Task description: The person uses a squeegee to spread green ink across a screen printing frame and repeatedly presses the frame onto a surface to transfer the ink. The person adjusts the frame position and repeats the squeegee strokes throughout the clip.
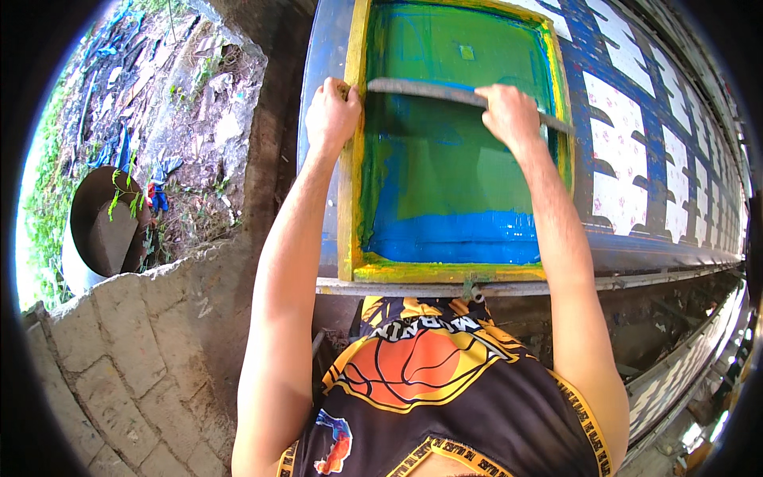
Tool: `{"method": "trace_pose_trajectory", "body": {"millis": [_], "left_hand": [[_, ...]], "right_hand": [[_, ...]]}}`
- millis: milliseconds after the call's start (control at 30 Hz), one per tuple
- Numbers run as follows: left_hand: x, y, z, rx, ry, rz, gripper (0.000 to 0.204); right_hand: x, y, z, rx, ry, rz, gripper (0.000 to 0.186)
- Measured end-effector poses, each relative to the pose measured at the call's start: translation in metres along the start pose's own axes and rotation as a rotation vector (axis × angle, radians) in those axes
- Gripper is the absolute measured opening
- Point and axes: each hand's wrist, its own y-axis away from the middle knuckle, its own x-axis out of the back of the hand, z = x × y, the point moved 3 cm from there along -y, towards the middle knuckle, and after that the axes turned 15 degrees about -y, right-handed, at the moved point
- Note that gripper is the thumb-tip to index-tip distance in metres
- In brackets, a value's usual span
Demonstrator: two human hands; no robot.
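A screen-printing frame [347, 215] with yellow-stained wooden rails lies on the long table in front of me. Its mesh [453, 171] is green, with a band of blue ink [453, 238] along the near end. My right hand [510, 118] is closed on a long, thin squeegee [429, 90], which spans the screen crosswise in its far half, slightly slanted. The squeegee's right end reaches over the right rail. My left hand [332, 118] is closed around the left rail, close to the squeegee's left end. The fingertips of my left hand are partly hidden.
Right of the frame, pale patterned cut pieces [616, 159] lie in rows on the dark blue table [596, 242]. A brick wall [131, 350] stands at the left. Beyond it are littered ground and a rusty metal drum [99, 222].
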Motion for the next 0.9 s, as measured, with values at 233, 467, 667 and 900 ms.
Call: {"method": "trace_pose_trajectory", "body": {"millis": [233, 467, 667, 900], "left_hand": [[0.002, -0.002, 0.000, 0.044, 0.027, -0.017, 0.039], [0.009, -0.001, 0.004, 0.025, 0.012, 0.009, 0.039], [0.008, 0.000, 0.006, 0.060, -0.005, -0.008, 0.039], [0.005, -0.002, 0.004, 0.020, -0.062, 0.040, 0.039]], "right_hand": [[0.003, -0.145, 0.056, -0.085, 0.029, -0.011, 0.038], [0.016, -0.205, 0.089, -0.057, 0.102, -0.116, 0.039], [0.028, -0.235, 0.116, 0.056, 0.120, -0.040, 0.036], [0.027, -0.225, 0.100, -0.054, 0.043, -0.179, 0.030]]}}
